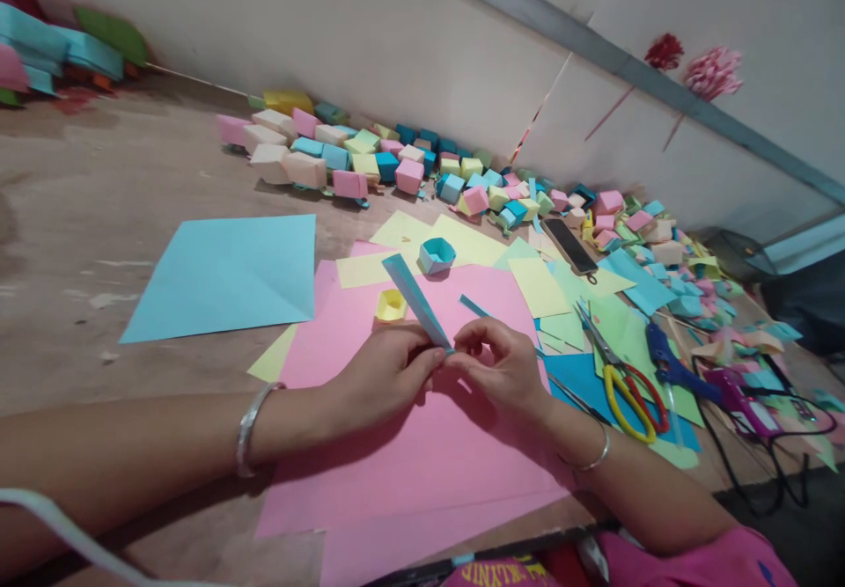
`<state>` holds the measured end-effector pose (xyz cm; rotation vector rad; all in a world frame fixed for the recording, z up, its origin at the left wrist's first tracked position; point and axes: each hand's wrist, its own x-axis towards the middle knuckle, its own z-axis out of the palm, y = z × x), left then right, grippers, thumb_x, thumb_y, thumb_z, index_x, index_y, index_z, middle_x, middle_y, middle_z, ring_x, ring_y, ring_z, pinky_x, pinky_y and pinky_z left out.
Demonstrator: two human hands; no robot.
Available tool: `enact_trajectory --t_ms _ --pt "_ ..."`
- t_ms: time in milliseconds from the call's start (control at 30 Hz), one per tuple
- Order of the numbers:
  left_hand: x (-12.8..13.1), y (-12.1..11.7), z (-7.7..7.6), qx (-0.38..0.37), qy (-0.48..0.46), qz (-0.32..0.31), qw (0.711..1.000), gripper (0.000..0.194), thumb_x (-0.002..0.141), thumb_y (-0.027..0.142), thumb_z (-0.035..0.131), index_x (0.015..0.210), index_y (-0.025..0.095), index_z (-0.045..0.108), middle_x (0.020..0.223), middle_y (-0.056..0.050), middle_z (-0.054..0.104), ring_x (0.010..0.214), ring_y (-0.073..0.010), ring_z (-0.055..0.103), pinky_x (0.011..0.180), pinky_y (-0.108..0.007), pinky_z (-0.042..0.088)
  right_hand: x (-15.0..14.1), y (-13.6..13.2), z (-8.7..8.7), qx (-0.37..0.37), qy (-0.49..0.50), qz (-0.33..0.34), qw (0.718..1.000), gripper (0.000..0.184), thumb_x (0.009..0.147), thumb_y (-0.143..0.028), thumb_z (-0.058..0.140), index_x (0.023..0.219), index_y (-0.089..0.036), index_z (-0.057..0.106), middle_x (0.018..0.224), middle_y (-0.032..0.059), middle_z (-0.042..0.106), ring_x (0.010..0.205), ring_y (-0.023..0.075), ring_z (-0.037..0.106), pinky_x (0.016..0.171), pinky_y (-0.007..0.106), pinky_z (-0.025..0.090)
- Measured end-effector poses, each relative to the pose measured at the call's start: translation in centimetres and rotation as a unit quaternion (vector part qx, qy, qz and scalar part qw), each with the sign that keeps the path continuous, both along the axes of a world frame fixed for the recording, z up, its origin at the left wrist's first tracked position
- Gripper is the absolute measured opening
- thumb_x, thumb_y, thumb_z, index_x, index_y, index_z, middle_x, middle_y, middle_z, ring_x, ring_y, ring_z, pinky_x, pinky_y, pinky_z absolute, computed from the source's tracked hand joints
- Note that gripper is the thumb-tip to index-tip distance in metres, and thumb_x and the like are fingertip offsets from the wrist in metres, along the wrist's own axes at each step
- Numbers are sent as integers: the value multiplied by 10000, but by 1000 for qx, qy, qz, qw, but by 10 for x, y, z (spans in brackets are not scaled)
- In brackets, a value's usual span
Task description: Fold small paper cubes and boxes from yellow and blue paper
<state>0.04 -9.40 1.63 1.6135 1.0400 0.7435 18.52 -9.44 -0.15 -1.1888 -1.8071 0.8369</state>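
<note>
A folded blue paper strip point(415, 298) slants up and to the left from between my hands. My left hand point(389, 363) grips its lower end between thumb and fingers. My right hand point(498, 358) pinches at the same end, thumb and fingertips together beside the left thumb. Both hands are above a large pink paper sheet point(370, 455). Just beyond them stand a small yellow paper box point(391, 305) and a small open blue paper box point(437, 255). A thin dark blue strip point(473, 306) lies behind my right hand.
A large light blue sheet point(231, 275) lies left. Scissors point(624, 389), a blue glue gun point(679, 363) with a black cord, and a phone point(569, 246) lie right. Many folded paper boxes point(409, 175) line the wall. Two paper flowers point(713, 74) stand against it.
</note>
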Motion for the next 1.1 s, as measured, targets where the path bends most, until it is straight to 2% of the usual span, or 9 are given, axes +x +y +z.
enact_trajectory --t_ms 133,233,400,500,633,767,900,967,1100 --pt "-1 1 -2 41 35 8 999 322 862 206 479 582 174 634 560 -15 626 539 -133 582 542 -244 436 -1 -1 4 19 -12 13 1000 102 767 -242 725 743 -209 631 691 -4 643 621 127 538 597 291 452" --pt "-2 2 -3 42 36 13 998 290 851 190 487 607 172 643 556 -10 624 520 -128 571 526 -241 428 -3 -2 7 43 -23 21 999 65 809 -234 670 759 -207 638 705 9 655 642 136 554 605 297 464" --pt "-1 0 -4 -30 8 10 999 238 845 201 476 676 160 638 549 1 588 446 -106 528 428 -215 409 -6 -6 7 54 -24 -4 998 73 799 -202 631 727 -208 622 676 2 638 623 130 546 585 291 464" --pt "0 -1 -7 -79 -44 5 996 172 847 220 490 853 155 649 597 7 590 454 -112 542 398 -214 433 -7 -7 5 20 5 -5 1000 60 781 -189 640 728 -211 622 683 -1 642 630 132 559 583 292 469" --pt "0 -1 -9 -77 -74 18 994 171 855 198 507 966 168 634 690 -7 629 546 -121 590 486 -233 493 -8 -8 2 -59 56 -10 997 43 767 -211 677 748 -204 639 704 4 653 626 130 577 570 290 477" --pt "0 -1 -8 -61 -77 28 995 155 861 167 496 965 182 610 673 12 612 567 -119 592 511 -236 494 -11 -7 4 -156 120 -11 980 86 764 -262 701 767 -195 647 691 9 666 583 119 592 540 278 489" --pt "1 -3 -6 -71 -93 36 992 69 859 178 519 914 173 560 667 13 619 550 -122 602 485 -238 499 -13 -5 9 -223 151 -8 963 178 739 -314 736 691 -190 617 611 0 653 499 110 569 463 263 459" --pt "3 -4 -6 -100 -122 36 987 70 863 210 535 924 176 526 654 16 621 540 -138 618 456 -249 511 -12 -4 8 -241 175 -10 955 197 737 -320 746 675 -191 610 592 -4 649 476 107 557 445 259 445" --pt "4 -2 -6 -141 -147 41 978 95 853 250 573 853 180 508 623 26 595 506 -136 601 395 -242 499 -12 -4 2 -247 234 -17 940 188 733 -303 765 688 -188 624 625 11 676 536 116 594 510 266 478"
